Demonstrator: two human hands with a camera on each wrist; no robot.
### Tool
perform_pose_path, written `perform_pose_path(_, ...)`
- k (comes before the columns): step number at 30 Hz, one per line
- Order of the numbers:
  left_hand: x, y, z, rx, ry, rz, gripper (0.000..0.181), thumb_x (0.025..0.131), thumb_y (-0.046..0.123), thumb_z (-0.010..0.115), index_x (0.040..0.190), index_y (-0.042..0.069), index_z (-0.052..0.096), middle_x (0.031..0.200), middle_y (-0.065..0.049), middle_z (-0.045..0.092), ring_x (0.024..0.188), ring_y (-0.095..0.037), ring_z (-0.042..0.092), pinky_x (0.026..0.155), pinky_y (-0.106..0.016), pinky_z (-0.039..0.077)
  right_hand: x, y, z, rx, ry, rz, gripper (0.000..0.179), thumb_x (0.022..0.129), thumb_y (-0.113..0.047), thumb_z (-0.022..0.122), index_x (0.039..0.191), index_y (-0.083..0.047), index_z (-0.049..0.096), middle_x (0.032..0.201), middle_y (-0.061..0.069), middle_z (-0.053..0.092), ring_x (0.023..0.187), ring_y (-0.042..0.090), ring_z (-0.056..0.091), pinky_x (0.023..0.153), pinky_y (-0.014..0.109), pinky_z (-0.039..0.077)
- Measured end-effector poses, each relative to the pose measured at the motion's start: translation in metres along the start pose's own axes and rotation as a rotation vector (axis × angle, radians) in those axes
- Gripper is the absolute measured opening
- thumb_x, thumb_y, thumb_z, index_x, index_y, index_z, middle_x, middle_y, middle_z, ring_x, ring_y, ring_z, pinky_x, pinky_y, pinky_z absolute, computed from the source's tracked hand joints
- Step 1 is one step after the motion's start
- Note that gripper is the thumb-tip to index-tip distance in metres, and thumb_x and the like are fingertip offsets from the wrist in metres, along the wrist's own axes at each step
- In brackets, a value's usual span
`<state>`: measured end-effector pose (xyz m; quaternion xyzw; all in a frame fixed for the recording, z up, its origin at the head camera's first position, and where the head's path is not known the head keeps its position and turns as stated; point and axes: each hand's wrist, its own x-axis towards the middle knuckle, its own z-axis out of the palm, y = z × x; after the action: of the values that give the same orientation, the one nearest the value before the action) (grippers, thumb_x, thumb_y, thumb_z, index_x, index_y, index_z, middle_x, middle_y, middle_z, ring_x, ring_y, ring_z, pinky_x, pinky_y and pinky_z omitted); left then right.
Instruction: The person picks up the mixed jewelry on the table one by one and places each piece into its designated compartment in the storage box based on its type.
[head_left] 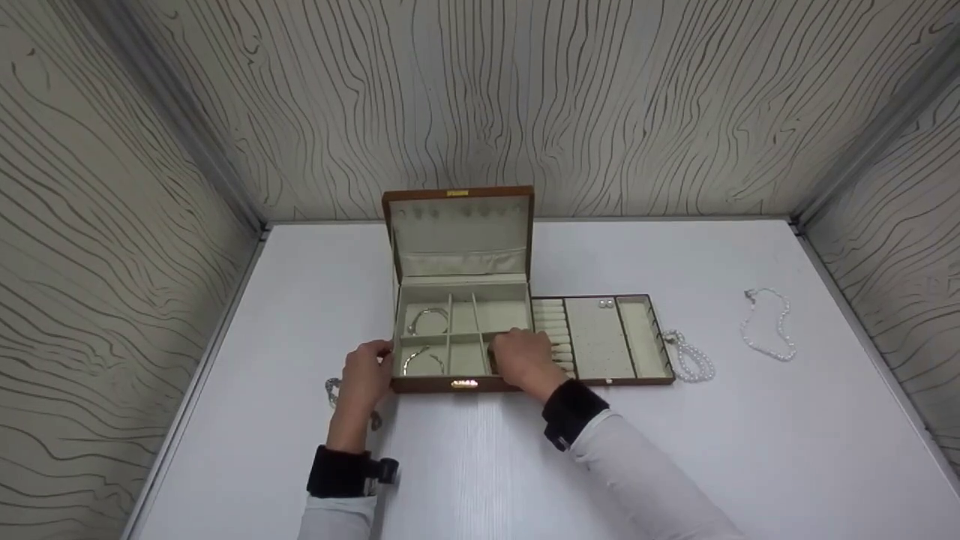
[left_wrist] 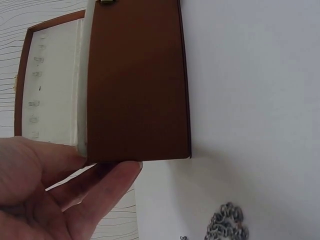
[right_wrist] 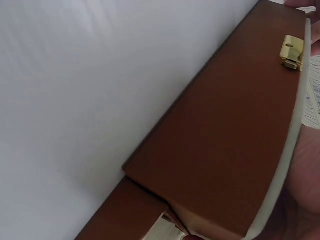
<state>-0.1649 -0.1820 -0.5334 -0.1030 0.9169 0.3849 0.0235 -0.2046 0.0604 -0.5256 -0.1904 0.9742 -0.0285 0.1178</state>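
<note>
A brown jewelry box (head_left: 463, 384) stands on the white table with its lid (head_left: 461, 225) raised. Its left front corner is pinched by my left hand (head_left: 365, 375), thumb at the rim and fingers along the side. My right hand (head_left: 523, 356) grips over the right wall near the front; part of the hand is inside the compartment, and a fingertip shows outside by the pulled-out drawer (right_wrist: 125, 210). Two bracelets, one a ring-shaped bracelet (head_left: 429, 321) and one silvery bracelet (head_left: 422, 358), lie in the left compartments. The brass clasp (right_wrist: 292, 50) is on the front.
The drawer (head_left: 598, 337) extends right with ring rolls and a pair of earrings (head_left: 605, 304). Bunched pearl strands (head_left: 694, 360) lie against its end; a pearl necklace (head_left: 785, 330) is farther right. A metal chain (left_wrist: 227, 222) lies left of the box.
</note>
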Motion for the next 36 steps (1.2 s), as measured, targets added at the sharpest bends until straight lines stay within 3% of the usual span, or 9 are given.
perform_pose_path(8,0.001,-0.001,-0.001,0.001,-0.007,-0.017,0.028,0.095,0.007,0.060,0.121,-0.005,0.065,0.107,-0.017,0.069,0.079,-0.021,0.063,0.065,-0.033,0.053,-0.002,-0.003,0.003,-0.038,0.065,-0.006,0.012,0.082,0.000,0.068,0.077,-0.011,0.069,0.079,0.011,0.065,0.074,0.031,0.062,0.069,0.048,0.050)
perform_pose_path(18,0.001,-0.003,0.000,-0.006,-0.011,-0.007,0.027,0.095,0.006,0.060,0.119,-0.006,0.065,0.107,-0.018,0.068,0.081,-0.022,0.063,0.065,-0.034,0.053,-0.007,-0.003,0.009,-0.115,0.157,-0.025,0.010,0.078,-0.005,0.074,0.071,-0.012,0.070,0.082,0.006,0.069,0.076,0.027,0.065,0.088,0.054,0.045)
perform_pose_path(20,0.002,-0.004,0.000,-0.007,-0.014,-0.007,0.027,0.095,0.006,0.060,0.119,-0.006,0.065,0.107,-0.018,0.068,0.081,-0.021,0.063,0.065,-0.034,0.052,-0.009,0.000,0.009,-0.073,0.196,-0.052,0.012,0.079,-0.009,0.075,0.070,-0.013,0.069,0.078,0.004,0.069,0.074,0.025,0.066,0.090,0.055,0.043)
perform_pose_path(24,0.003,-0.004,0.000,-0.001,-0.009,0.008,0.027,0.095,0.005,0.059,0.119,-0.007,0.065,0.107,-0.018,0.068,0.081,-0.023,0.063,0.066,-0.035,0.053,-0.015,0.011,0.003,0.087,0.265,-0.138,0.004,0.083,-0.016,0.076,0.084,-0.013,0.073,0.081,0.003,0.070,0.078,0.022,0.066,0.092,0.058,0.042)
perform_pose_path(29,0.002,-0.002,-0.001,0.004,0.001,0.017,0.026,0.095,0.004,0.059,0.117,-0.007,0.066,0.106,-0.018,0.069,0.084,-0.024,0.064,0.066,-0.036,0.054,-0.031,0.030,-0.010,0.212,0.309,-0.246,0.025,0.085,-0.014,0.075,0.110,-0.012,0.073,0.097,0.006,0.071,0.089,0.026,0.067,0.086,0.053,0.048)
perform_pose_path(32,0.002,-0.002,0.000,-0.003,-0.007,-0.006,0.026,0.095,0.005,0.059,0.118,-0.006,0.066,0.106,-0.016,0.069,0.080,-0.021,0.063,0.063,-0.033,0.053,-0.041,0.042,-0.016,0.276,0.289,-0.259,0.030,0.088,-0.014,0.073,0.117,-0.011,0.071,0.107,0.006,0.069,0.094,0.026,0.066,0.085,0.049,0.050)
perform_pose_path(36,0.003,-0.002,0.000,-0.012,-0.013,-0.019,0.027,0.096,0.005,0.059,0.119,-0.006,0.066,0.106,-0.016,0.069,0.078,-0.020,0.063,0.061,-0.032,0.052,-0.055,0.059,-0.020,0.369,0.252,-0.208,0.031,0.091,-0.017,0.070,0.122,-0.012,0.068,0.119,0.006,0.065,0.100,0.026,0.064,0.088,0.046,0.050)
